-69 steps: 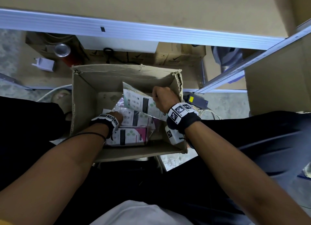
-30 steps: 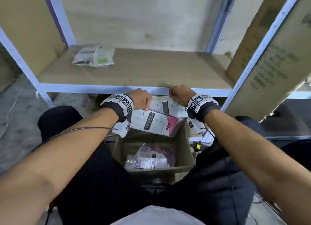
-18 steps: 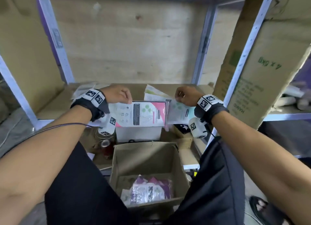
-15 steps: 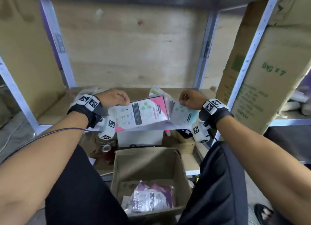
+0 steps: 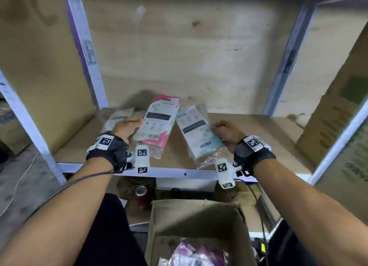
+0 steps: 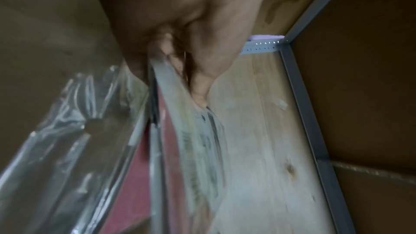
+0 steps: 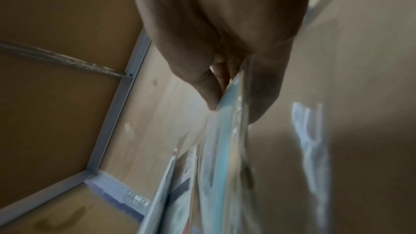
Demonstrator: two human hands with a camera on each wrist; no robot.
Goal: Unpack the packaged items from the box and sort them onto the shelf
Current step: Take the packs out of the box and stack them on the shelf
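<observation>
Down at six o'clock, under the shelving, a red can (image 5: pixel 141 194) stands upright on the floor. Over at three o'clock a big printed carton (image 5: pixel 338 114) leans in. At eight o'clock, a white cable (image 5: pixel 19 184) trails across concrete.

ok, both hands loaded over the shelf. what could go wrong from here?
1. The left hand holds the pink packet by one edge, in slick film; it may slip.
2. The teal packet in the right hand hangs near the shelf front edge; set there, it could tip off toward the box.
</observation>
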